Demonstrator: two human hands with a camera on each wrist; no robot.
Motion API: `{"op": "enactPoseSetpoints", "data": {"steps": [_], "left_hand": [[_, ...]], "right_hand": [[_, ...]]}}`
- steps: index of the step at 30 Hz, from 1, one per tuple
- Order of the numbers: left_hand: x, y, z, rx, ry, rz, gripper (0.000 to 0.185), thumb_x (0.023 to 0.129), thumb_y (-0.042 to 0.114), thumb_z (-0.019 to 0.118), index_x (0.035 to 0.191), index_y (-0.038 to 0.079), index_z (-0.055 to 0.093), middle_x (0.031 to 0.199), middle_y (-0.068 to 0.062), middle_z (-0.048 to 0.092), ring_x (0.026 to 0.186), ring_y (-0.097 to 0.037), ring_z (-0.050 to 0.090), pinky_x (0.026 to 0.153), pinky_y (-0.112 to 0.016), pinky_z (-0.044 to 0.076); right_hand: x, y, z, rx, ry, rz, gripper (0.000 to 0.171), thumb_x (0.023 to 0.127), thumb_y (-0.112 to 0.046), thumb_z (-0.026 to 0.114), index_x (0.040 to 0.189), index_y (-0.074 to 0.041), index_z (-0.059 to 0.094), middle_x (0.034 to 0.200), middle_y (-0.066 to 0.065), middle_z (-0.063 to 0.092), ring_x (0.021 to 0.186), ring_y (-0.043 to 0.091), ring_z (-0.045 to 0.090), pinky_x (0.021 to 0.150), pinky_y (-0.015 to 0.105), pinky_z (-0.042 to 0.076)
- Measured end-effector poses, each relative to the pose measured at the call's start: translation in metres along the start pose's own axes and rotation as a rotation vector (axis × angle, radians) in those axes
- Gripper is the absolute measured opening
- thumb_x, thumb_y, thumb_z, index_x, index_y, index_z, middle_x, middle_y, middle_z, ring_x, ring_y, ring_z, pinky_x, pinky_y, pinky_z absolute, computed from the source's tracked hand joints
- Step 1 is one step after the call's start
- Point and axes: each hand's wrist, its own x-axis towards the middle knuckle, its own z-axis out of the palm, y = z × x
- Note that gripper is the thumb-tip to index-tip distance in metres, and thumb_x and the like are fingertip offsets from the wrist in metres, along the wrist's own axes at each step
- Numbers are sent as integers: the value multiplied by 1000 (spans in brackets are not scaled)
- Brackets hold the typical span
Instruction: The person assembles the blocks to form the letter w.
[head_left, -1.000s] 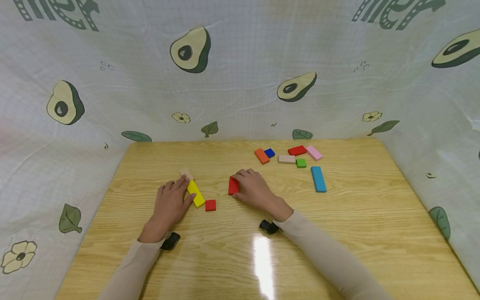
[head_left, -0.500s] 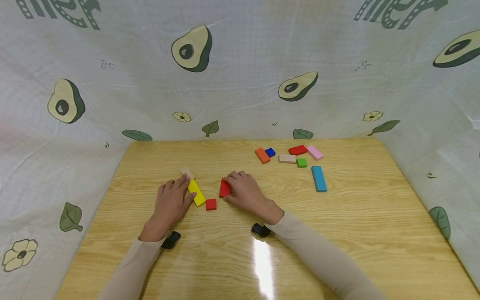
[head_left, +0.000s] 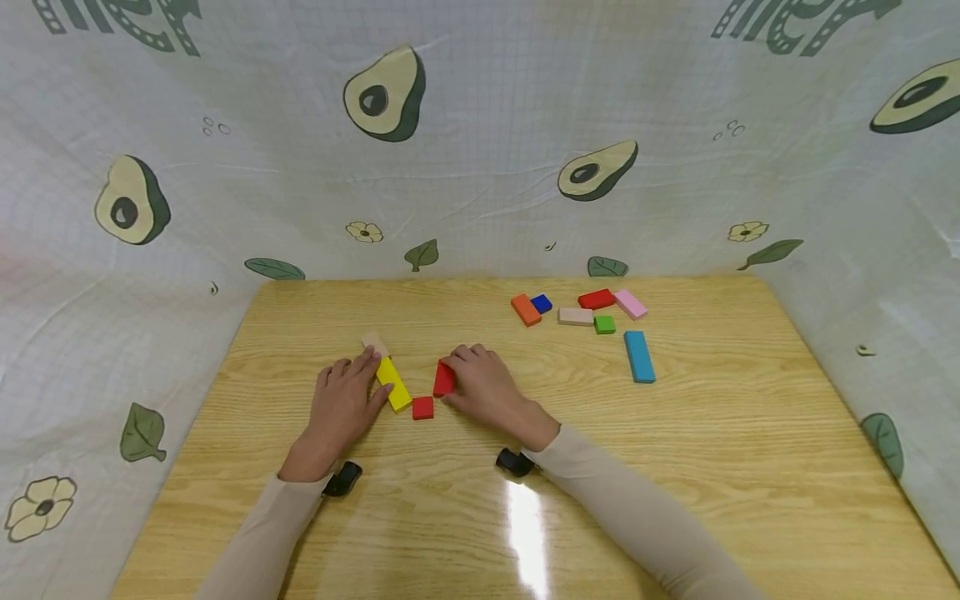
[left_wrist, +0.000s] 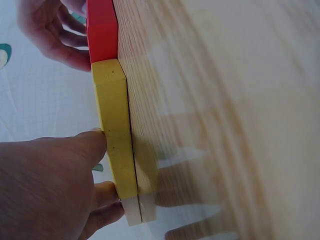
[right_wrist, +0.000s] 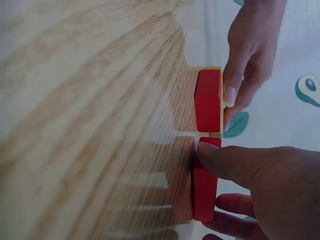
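Note:
My left hand (head_left: 352, 392) lies flat on the table, its fingers straight against the left side of a long yellow block (head_left: 393, 383). A beige block (head_left: 373, 342) sits at the yellow block's far end and a small red square (head_left: 422, 407) at its near end. My right hand (head_left: 480, 385) grips a red block (head_left: 444, 379), tilted on the table just right of the yellow block. In the left wrist view my thumb (left_wrist: 95, 142) touches the yellow block (left_wrist: 116, 130). In the right wrist view my fingers curl round the red block (right_wrist: 204, 192), next to the red square (right_wrist: 208, 100).
Several loose blocks lie at the back right of the wooden table (head_left: 480, 517): orange (head_left: 525, 309), blue (head_left: 541, 303), red (head_left: 596, 298), pink (head_left: 630, 304), beige (head_left: 575, 316), green (head_left: 604, 324) and a long light-blue one (head_left: 639, 357). Avocado-print cloth walls surround the table.
My right hand has slid the red block leftward, closer to the yellow block and the small red square. My left hand has stayed on the yellow block.

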Motion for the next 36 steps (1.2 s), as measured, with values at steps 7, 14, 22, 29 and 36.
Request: {"op": "enactPoseSetpoints", "data": {"steps": [7, 14, 22, 29, 36], "left_hand": [[0, 1, -1, 5, -7, -2, 59, 90, 39, 58, 137, 6, 46, 143, -13, 39, 119, -38, 39, 98, -55, 26], [0, 1, -2, 5, -9, -6, 59, 90, 40, 58, 137, 6, 46, 143, -13, 39, 119, -38, 39, 98, -56, 26], [-1, 0, 1, 4, -10, -9, 60, 90, 40, 58, 138, 7, 45, 144, -13, 38, 120, -38, 38, 98, -56, 26], [-2, 2, -1, -1, -5, -8, 59, 90, 38, 59, 138, 6, 46, 143, -13, 39, 119, -38, 39, 98, -56, 26], [-2, 2, -2, -2, -5, -9, 58, 90, 38, 58, 138, 6, 46, 143, -14, 39, 118, -38, 39, 97, -55, 26]], "right_hand": [[0, -3, 1, -15, 13, -5, 53, 80, -37, 70, 124, -10, 59, 114, 2, 56, 102, 21, 49, 91, 38, 39], [1, -4, 3, -53, -5, -2, 54, 81, -40, 69, 125, -11, 57, 115, 2, 55, 104, 21, 48, 92, 38, 38], [-2, -5, 0, -38, -14, 17, 55, 82, -40, 67, 127, -11, 56, 121, 3, 53, 109, 22, 47, 95, 38, 38], [-7, 11, -16, 20, 28, 46, 56, 80, -34, 71, 128, -9, 55, 129, 7, 49, 114, 26, 45, 97, 41, 36], [-10, 45, -26, 39, 61, 144, 58, 80, -33, 72, 129, -7, 53, 131, 10, 47, 116, 28, 44, 94, 44, 38]]}}
